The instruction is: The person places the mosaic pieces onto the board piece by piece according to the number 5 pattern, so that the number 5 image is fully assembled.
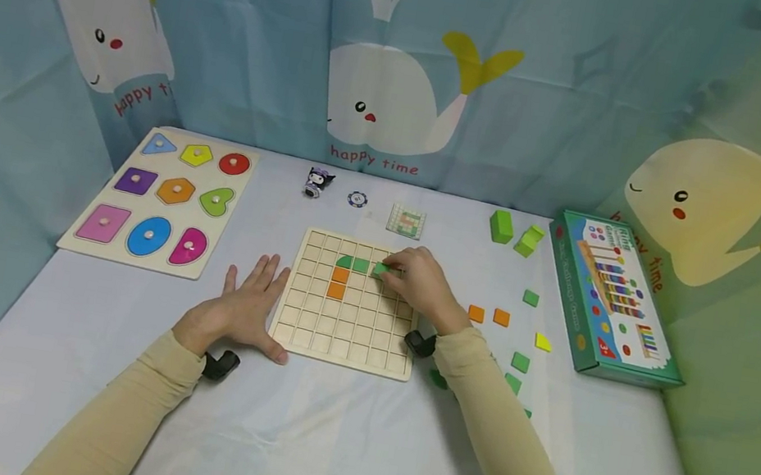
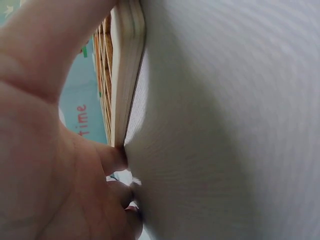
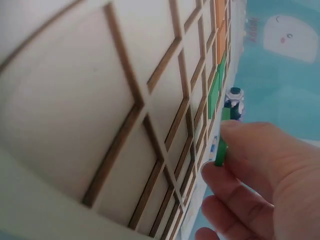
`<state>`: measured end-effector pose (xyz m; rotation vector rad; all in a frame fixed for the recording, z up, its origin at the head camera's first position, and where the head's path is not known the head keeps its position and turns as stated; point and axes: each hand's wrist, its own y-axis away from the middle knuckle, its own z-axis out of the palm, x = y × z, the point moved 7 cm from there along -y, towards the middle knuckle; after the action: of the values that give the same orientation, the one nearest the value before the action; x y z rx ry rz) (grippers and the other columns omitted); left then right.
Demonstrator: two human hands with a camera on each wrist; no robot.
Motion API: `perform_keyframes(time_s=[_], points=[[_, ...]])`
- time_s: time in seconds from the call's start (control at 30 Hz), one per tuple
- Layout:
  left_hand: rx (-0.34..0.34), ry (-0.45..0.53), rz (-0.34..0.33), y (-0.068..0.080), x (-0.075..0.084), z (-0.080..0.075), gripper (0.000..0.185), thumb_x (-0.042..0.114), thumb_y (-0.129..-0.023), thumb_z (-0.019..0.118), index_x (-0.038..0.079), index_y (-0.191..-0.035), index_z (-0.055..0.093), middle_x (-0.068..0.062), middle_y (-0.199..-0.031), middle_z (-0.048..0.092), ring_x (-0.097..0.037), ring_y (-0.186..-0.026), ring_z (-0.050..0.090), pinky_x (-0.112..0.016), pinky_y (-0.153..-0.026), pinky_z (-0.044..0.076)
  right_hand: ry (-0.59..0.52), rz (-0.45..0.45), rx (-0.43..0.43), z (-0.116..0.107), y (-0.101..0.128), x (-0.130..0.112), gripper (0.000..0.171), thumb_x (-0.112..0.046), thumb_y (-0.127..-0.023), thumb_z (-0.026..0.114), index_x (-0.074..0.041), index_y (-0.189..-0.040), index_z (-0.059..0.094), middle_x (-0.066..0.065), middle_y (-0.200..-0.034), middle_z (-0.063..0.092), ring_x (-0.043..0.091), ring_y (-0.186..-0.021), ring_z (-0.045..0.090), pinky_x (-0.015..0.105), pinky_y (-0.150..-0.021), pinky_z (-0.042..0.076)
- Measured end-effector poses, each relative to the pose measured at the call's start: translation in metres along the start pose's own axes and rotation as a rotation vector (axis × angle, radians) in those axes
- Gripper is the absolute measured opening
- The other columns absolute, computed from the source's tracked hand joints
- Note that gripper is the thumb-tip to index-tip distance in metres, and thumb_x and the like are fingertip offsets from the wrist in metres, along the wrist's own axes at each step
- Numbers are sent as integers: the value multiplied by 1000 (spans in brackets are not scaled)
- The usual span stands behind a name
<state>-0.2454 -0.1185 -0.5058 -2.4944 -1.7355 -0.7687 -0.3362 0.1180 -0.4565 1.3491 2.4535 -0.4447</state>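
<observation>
A wooden grid board (image 1: 364, 339) lies mid-table, with two green tiles (image 1: 351, 263) and two orange tiles (image 1: 338, 282) set in its cells. My right hand (image 1: 422, 281) pinches a small green tile (image 1: 380, 269) over the board's upper row, right of the green ones; in the right wrist view the tile (image 3: 220, 150) stands on edge between thumb and fingers above the grid (image 3: 150, 100). My left hand (image 1: 242, 307) lies flat on the table, fingers straight, thumb against the board's left edge (image 2: 125, 75).
Loose orange (image 1: 488, 315), green (image 1: 530, 298) and yellow (image 1: 542, 342) tiles lie right of the board, with two green blocks (image 1: 516, 232) behind. A toy box (image 1: 610, 295) sits far right, a shape puzzle (image 1: 162, 199) far left. A small figurine (image 1: 318, 182) and pattern card (image 1: 405, 221) stand behind.
</observation>
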Motion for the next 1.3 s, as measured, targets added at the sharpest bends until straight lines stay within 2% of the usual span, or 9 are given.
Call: perform_keyframes(time_s=[0.53,0.7,0.87,1.17,1.3], points=[[-3,6,7,0,1,-1,145,69,-53,84,-5,-154,10,-27,-159,-5,-41,-145,-8,-72,-103,-6,91,-8,7,8,-8,-2,21,-18,-88,74,-4,-104,76,6,-94,68,22,-86,54,35,-77,45],[-5,-5,6,1,1,-1,145,69,-52,84,-5,-154,10,-26,-159,-5,-41,-145,-8,-72,-103,-5,54,-8,3,7,-6,-1,26,-18,-90,72,-3,-112,73,7,-95,66,23,-89,53,37,-79,44],[-3,-8,8,1,2,-1,145,68,-53,84,-5,-154,10,-27,-159,-4,-41,-145,-7,-72,-103,-5,-12,-16,17,1,4,2,25,-15,-92,69,-2,-112,72,7,-97,67,24,-91,54,39,-80,45],[-1,-6,3,2,1,-1,145,68,-53,84,-5,-154,11,-27,-159,-4,-41,-145,-7,-73,-103,-4,-101,67,80,-23,29,39,27,-13,-91,70,0,-114,70,9,-100,66,27,-90,55,41,-74,45],[-1,-3,4,2,1,-1,145,68,-53,84,-5,-154,11,-27,-159,-4,-41,-145,-7,-73,-103,-5,-91,96,128,-37,41,60,27,-9,-90,70,3,-115,69,14,-100,67,29,-85,57,43,-74,45]])
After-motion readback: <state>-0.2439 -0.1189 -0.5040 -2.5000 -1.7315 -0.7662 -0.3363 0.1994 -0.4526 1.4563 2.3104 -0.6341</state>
